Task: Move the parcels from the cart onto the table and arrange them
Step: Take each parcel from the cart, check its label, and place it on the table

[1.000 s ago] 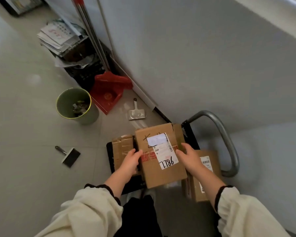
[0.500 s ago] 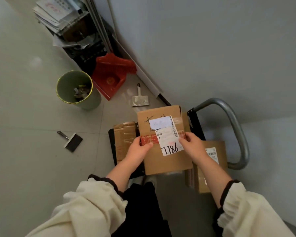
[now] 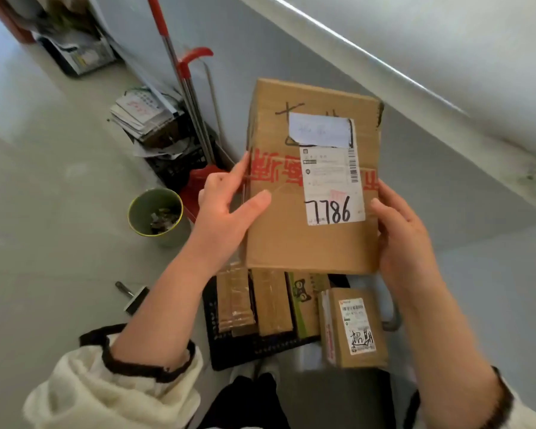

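The rectangular brown cardboard parcel with a white "7786" label (image 3: 310,193) is at frame centre, above the black ribbed cart deck (image 3: 229,351). The left hand (image 3: 226,209) and right hand (image 3: 406,239) clasp its side edges. The task looks early: narrow tape-glossy cardboard boxes (image 3: 254,301) and a small labelled carton (image 3: 353,326) sit on the cart, lower centre. I cannot make out a tabletop.

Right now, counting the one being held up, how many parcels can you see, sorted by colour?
Brown: 4 (held parcel; taped parcel and plain parcel on the cart; labelled parcel)
Green-printed: 1 (cat-print parcel)
Total: 5
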{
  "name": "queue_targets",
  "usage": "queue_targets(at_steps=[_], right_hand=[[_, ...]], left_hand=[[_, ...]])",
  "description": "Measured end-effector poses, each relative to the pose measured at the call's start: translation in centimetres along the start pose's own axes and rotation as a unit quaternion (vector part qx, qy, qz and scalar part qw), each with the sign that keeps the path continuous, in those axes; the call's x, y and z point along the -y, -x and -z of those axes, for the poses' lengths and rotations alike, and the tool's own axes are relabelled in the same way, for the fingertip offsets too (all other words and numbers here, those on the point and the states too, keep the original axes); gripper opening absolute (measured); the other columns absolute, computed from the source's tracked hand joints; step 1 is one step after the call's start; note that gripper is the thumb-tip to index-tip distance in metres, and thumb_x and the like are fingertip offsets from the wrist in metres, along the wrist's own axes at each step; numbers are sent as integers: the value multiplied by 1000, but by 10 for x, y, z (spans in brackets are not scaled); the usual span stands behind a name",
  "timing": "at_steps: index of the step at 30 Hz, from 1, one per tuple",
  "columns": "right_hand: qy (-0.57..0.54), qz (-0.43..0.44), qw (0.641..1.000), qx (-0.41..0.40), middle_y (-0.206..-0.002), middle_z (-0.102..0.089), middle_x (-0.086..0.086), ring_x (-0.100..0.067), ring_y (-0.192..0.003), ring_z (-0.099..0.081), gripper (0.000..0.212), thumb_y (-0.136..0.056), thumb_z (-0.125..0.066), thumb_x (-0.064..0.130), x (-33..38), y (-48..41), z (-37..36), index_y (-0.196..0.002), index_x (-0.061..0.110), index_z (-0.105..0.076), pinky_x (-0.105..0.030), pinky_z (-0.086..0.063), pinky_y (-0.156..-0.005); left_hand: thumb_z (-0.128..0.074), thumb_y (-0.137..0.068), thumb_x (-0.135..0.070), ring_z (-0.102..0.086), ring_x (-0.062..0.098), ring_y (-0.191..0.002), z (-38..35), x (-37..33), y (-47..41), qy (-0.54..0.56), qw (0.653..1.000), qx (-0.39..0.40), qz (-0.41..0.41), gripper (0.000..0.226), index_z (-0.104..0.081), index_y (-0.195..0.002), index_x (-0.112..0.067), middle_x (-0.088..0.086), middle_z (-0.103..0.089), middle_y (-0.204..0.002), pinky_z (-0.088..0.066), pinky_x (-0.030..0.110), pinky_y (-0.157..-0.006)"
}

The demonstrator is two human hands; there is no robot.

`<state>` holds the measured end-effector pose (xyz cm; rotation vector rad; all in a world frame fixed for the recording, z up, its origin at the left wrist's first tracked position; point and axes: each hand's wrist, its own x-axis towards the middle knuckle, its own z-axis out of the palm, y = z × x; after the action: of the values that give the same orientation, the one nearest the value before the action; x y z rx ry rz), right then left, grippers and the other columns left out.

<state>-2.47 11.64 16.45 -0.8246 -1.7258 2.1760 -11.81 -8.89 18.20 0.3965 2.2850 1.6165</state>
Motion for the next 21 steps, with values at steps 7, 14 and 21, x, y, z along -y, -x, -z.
queue_targets(at_steps=[7, 14, 21], right_hand=[[-268, -71, 956, 99, -109, -65, -4, -20, -100, -61, 43, -96, -38, 23, 31, 11, -23, -135, 8, -49, -35, -52, -81], [-332, -187, 914, 142, -134, -53, -15, -29, -122, -51, 43, -91, -49, 17, -6, 32, -67, -133, 7, -51, -44, -47, -98], [-245, -99, 959, 102, -85, -72, 2, -15, -81, -64, 26, -96, -41, 15, 46, 48, -60, -110, 19, -64, -35, -48, -76]], left_hand=[[-37, -79, -69, -20, 24, -126, 21, -117, 47, -321, 908, -80, -256, 67, -22, -141, -49, -9, -22, -127, -30, 55, -105], [-36, -81, -70, -12, 28, -132, 15, -135, 69, -498, 842, -71, -192, 69, -17, -144, -47, -1, -16, -146, -11, 61, -111], [-38, -75, -72, -14, 17, -132, 51, -134, 64, -331, 920, -82, -191, 71, -19, -140, -52, -15, -18, -138, -26, 53, -110]])
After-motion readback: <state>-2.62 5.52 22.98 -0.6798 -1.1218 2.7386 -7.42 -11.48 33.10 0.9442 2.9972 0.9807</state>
